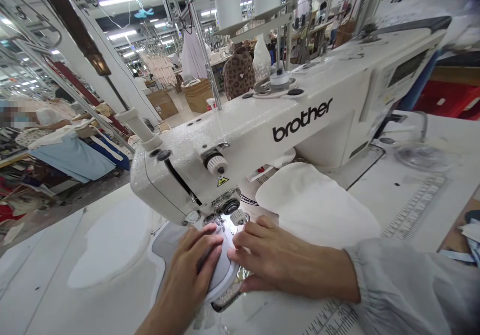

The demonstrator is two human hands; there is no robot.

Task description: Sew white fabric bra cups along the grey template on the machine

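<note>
Under the lit needle area of a white sewing machine (243, 130) lies a pale grey fabric piece (165, 240) with a curved white edge. My left hand (197, 260) rests on top of this piece, fingers extended and lying flat, with the fingertips close to the presser foot. From the right, my right hand (277, 257) pinches the fabric's edge beside the needle, its fingers bent together. The needle tip and part of the fabric are hidden behind my fingers.
White curved fabric pieces lie on the table at the left (116, 245) and at the right, the right piece (318, 202) beneath the machine arm. A printed ruler scale (416, 205) runs along the right tabletop. Cardboard boxes (198, 95) stand behind the machine.
</note>
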